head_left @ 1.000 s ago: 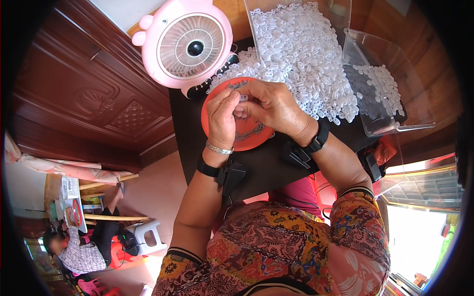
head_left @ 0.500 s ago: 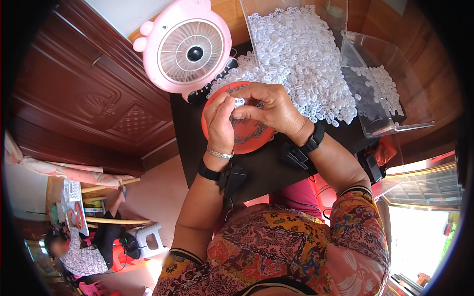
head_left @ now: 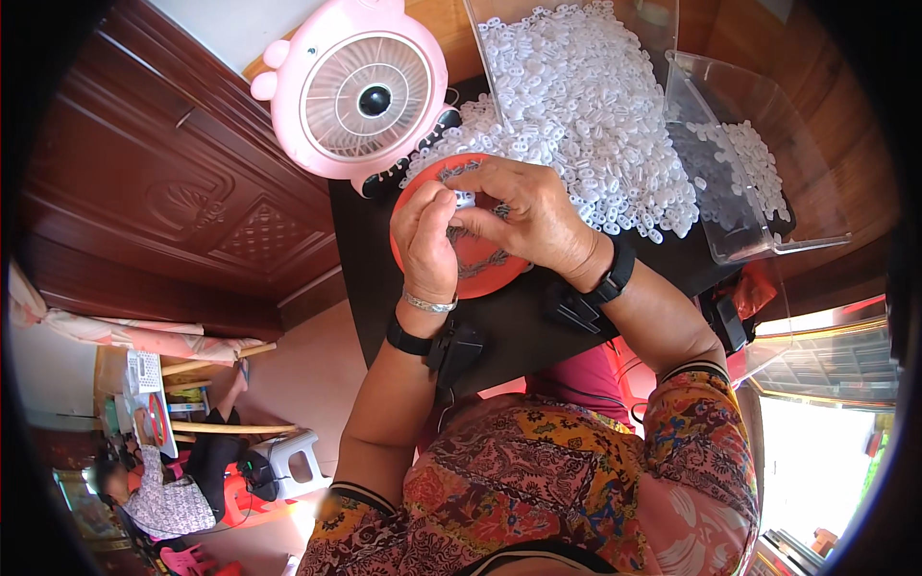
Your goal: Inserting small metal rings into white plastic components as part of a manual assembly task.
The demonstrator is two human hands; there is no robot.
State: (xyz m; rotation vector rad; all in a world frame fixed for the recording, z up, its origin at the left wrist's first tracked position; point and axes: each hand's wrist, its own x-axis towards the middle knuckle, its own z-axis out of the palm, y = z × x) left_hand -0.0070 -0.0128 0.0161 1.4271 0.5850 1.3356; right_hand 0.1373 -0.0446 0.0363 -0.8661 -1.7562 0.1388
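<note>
- A small white piece is being pinched between the fingertips of the left hand and the right hand, above the red plate.
- Most of the plate is being hidden by both hands.
- A heap of white pieces is being kept at one o'clock of the hands, spilling from a clear tray.
- A clear box is being kept at two o'clock.
- A pink fan is being stood at eleven o'clock.

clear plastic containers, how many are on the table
2. One clear container sits at the top centre behind the heap of small white pieces; the other clear tray lies to its right, holding fewer pieces. More may lie outside the view.
</note>
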